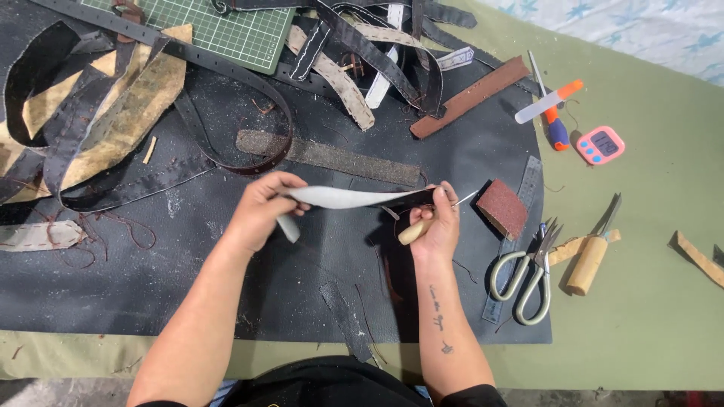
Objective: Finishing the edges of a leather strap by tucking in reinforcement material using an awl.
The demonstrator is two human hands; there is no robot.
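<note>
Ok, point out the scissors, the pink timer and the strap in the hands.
Scissors [526, 271]: head view, on the handle loops.
Pink timer [600, 145]: head view, on its screen.
Strap [339, 197]: head view, on the pale middle stretch between both hands.

A leatherworking workshop. The table, covered in green cloth, carries a dark leather sheet dusted with scraps, heaps of cut leather straps, a gridded cutting mat, scissors, a sanding block, a steel ruler and wooden-handled tools.
</note>
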